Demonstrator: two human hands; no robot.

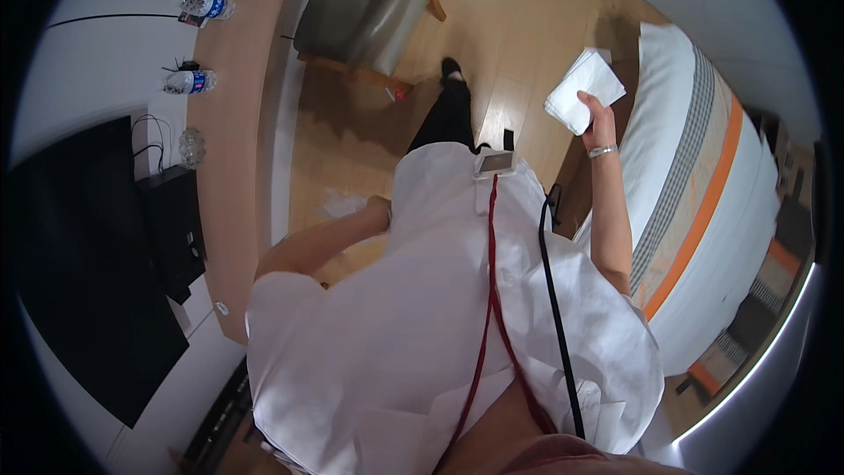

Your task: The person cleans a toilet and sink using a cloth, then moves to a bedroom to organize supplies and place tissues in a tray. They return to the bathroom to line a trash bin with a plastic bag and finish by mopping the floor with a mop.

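Observation:
My right hand [599, 124] grips a stack of thin white sheets [572, 94], paper or folded cloth, with the thumb pressed on top. The sheets are fanned slightly at the edges and are held above the wood floor, beside the bed. At my left side, my left hand [378, 212] hangs low, its fingers mostly hidden by the wrist and my white shirt. Crumpled clear plastic [343, 203] shows right beside it; whether the fingers hold it is not visible.
To the left runs a wooden counter [227, 211] with two water bottles [208, 5], a glass dish [192, 148] and a black television [86, 264] by the wall. A cushioned chair [356, 13] stands ahead. On the right is a bed [666, 165] with a striped runner.

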